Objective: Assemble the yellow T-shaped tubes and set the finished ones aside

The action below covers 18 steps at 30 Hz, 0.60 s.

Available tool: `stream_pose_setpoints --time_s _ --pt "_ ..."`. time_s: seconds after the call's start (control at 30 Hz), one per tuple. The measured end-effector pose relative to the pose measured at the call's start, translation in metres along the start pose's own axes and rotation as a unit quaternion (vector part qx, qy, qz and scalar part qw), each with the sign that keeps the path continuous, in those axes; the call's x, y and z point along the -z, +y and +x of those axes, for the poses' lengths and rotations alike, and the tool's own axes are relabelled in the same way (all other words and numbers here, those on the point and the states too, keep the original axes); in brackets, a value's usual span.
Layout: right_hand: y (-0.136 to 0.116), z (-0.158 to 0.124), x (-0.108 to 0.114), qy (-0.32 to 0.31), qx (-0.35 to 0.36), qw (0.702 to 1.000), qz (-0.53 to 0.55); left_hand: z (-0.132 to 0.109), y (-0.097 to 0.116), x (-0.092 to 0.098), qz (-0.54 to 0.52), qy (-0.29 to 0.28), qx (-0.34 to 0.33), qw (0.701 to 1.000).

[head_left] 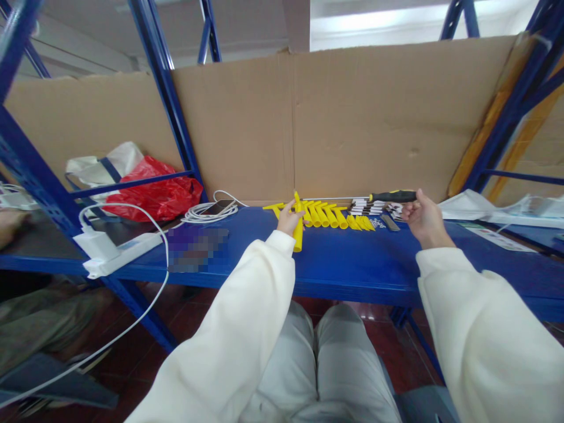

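Note:
In my left hand is a yellow plastic tube with a narrower head, held upright with its wide end down. My right hand grips a long screwdriver by its black and yellow handle. The screwdriver lies level, its thin shaft pointing left so that the tip reaches the upper part of the yellow piece; whether it sits inside a screw there I cannot make out. Behind and right of my left hand, several similar yellow tubes lie in a row, with small flat yellow pieces beside them.
Black and white small parts and a grey metal piece lie near my right hand. Leftward are a coiled white cable, a red plastic bag and a power strip. Cardboard walls the back of the blue table.

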State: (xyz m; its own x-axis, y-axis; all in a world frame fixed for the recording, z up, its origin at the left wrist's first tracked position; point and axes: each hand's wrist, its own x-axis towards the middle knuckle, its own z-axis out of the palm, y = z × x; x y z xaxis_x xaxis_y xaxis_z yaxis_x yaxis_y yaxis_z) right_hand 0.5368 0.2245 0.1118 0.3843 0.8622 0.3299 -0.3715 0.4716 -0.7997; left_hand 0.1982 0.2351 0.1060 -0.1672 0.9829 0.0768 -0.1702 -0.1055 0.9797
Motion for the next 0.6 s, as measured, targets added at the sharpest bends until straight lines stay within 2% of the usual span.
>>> stream_pose_setpoints --time_s 0.2,0.37,0.5,0.6 --pt "-0.001 -0.002 -0.005 -0.001 0.017 1.000 -0.011 0.000 0.000 0.000 0.005 0.002 0.005 1.000" --pt "-0.002 -0.009 -0.011 0.026 0.017 0.999 -0.018 -0.001 0.002 -0.001 0.004 0.005 0.007 1.000" --pt "-0.003 -0.011 -0.015 0.069 0.002 0.998 -0.003 -0.004 0.003 -0.001 0.007 0.003 0.006 1.000" --pt "-0.001 -0.006 -0.012 0.070 -0.025 0.997 0.009 -0.004 0.003 -0.001 0.010 0.001 0.004 1.000"
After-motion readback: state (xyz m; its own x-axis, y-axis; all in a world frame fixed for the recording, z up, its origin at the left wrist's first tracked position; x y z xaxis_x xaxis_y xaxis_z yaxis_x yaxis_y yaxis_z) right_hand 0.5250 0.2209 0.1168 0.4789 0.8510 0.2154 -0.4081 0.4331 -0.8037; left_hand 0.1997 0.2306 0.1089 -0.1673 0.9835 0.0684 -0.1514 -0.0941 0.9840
